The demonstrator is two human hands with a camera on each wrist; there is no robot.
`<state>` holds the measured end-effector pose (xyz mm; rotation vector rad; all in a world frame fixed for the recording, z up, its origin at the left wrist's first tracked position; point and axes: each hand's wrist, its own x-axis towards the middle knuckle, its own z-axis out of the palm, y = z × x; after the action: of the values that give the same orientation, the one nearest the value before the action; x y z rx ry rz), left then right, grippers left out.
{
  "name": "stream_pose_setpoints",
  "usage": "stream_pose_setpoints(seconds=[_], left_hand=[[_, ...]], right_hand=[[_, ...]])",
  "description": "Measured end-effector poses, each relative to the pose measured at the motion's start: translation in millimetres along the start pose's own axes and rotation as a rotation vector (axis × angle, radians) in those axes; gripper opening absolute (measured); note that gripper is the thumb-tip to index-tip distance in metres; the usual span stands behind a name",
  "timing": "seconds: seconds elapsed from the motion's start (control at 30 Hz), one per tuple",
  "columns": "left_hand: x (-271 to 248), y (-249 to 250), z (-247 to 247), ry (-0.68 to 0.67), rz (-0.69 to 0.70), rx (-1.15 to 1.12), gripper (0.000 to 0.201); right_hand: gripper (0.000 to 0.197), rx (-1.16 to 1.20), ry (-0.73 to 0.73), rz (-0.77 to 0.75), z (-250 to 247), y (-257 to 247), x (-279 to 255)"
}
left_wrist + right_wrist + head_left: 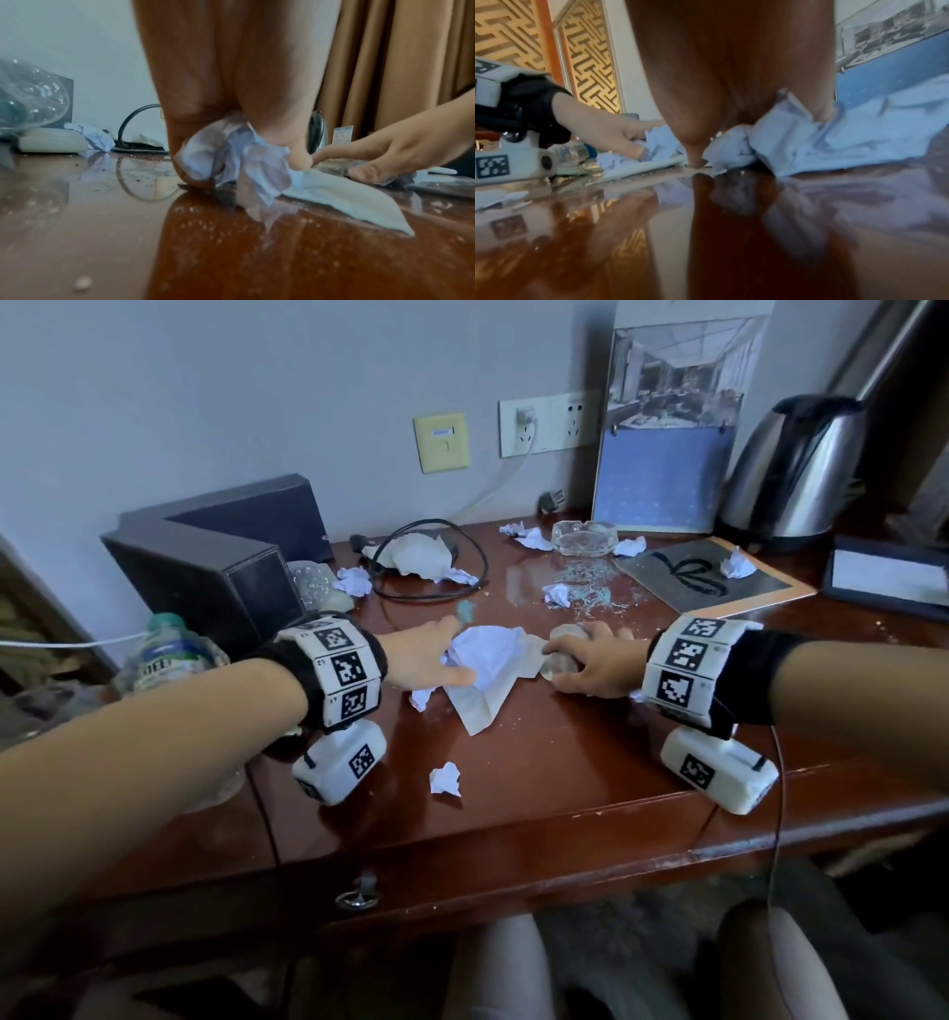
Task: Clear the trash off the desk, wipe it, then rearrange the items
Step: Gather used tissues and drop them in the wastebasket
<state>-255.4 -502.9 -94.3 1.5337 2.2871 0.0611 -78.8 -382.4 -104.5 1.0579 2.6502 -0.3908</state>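
Most of the job left, judging by the clutter. Not yet wiped: desk (pixel 513 788), glossy brown, littered from front edge to wall. Not yet rearranged: kettle (pixel 796 469) at the far right, black box (pixel 205 567) at the far left, looped cable (pixel 431 595) and ashtray (pixel 584 537) between them. Mid-desk, gathering trash with both hands over a flat tissue (pixel 482 711). Left hand (pixel 421 654) curled round a crumpled paper wad (pixel 488 654), thumb and fingers closed on it. Right hand (pixel 595 660) just beside, fingers bent over a smaller pale wad (pixel 560 660), material hard to tell. Loose paper balls (pixel 445 779) lying near the front, by the cable and around the ashtray. Smallest of all, bluish crumbs (pixel 590 588) scattered behind the hands.
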Motion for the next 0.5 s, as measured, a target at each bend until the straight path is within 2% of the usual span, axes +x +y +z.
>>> stream_pose_setpoints(seconds=[0.1,0.17,0.23,0.37,0.5], left_hand=[[2,-2,0,-0.022,-0.052,0.009,0.071],[2,1,0,-0.037,-0.032,0.012,0.082],[2,7,1,-0.053,-0.024,0.013,0.082],[3,22,4,-0.065,-0.068,0.035,0.063],[4,38,7,-0.095,-0.056,0.084,0.057]], right_hand=[[0.054,0.012,0.008,-0.034,4,1,-2],[0.055,0.018,-0.005,-0.062,3,4,-4],[0.057,0.010,-0.021,-0.076,1,6,-7],[0.064,0.016,-0.026,-0.065,-9,17,-13],[0.079,0.025,-0.027,-0.023,-2,26,-20]])
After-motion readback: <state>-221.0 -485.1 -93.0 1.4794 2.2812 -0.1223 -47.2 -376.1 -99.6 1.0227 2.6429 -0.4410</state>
